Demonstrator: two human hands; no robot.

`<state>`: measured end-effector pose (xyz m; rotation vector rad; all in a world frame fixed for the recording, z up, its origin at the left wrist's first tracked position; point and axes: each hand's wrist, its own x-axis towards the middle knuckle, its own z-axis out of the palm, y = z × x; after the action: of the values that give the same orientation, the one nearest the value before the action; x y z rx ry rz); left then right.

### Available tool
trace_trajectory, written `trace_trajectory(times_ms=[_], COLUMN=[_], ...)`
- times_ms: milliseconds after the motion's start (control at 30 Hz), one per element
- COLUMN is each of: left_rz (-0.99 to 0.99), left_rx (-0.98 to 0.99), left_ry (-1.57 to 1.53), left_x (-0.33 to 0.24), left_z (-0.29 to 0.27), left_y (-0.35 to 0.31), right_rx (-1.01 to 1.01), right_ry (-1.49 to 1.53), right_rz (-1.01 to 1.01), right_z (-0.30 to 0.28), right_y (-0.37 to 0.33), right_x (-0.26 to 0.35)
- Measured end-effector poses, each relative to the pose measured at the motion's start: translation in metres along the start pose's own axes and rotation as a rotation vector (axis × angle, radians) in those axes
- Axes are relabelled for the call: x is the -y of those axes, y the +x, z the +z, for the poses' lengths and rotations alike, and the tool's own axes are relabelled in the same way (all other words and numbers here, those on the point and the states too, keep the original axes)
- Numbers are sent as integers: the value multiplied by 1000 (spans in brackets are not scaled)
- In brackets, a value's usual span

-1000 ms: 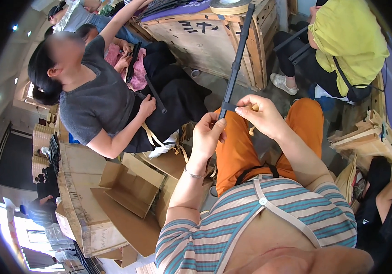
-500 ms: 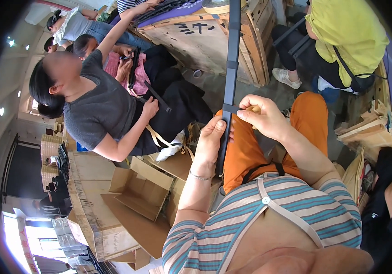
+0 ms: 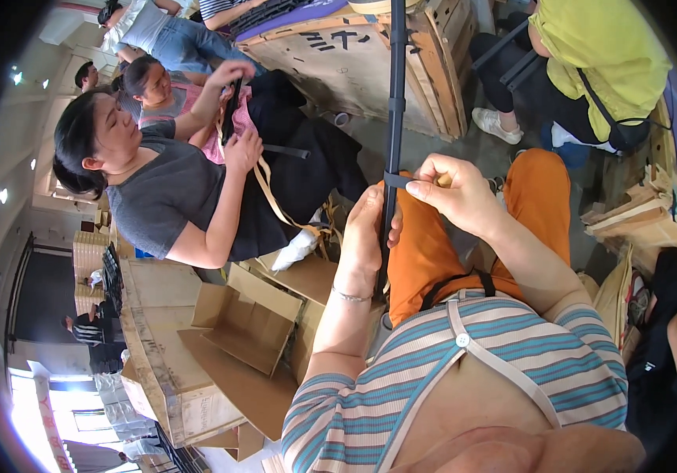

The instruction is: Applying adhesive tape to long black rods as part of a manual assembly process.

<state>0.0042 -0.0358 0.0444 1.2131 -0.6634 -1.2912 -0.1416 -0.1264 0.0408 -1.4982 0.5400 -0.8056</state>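
Note:
A long, slim black bar stands almost upright before me, running from the top of the view down to my lap. My left hand is wrapped round its lower part, with fingertips showing on the far side. Just above that grip, a dark strip crosses the bar and sticks out to the right. The strip's free end is pinched between the thumb and fingers of my right hand. Something small and yellowish shows within that hand. A second dark band encircles the bar higher up.
To the left, a seated co-worker in a grey shirt handles dark pieces. An open cardboard box stands by my left elbow. A wooden crate lies ahead. Another person in yellow sits at the right.
The bar has shifted slightly left and turned a little. My right hand has risen slightly with the strip still pinched. The co-worker in grey has drawn the stretched arm back and raised a hand.

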Motion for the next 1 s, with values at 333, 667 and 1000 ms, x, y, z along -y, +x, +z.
trace_trajectory(times_ms=[333,667,1000], left_rz=[-277,-162,387], left_rx=[435,413,-114], left_ry=[-541,-363,387], left_x=[7,16,26], left_z=[-10,-13,4], left_y=[3,5,8], right_rx=[40,-4,-99], right_ry=[204,-30,-362], right_rz=[-19,10,2], right_z=[11,18,19], right_y=[4,6,5], right_x=[-2,-6,0])
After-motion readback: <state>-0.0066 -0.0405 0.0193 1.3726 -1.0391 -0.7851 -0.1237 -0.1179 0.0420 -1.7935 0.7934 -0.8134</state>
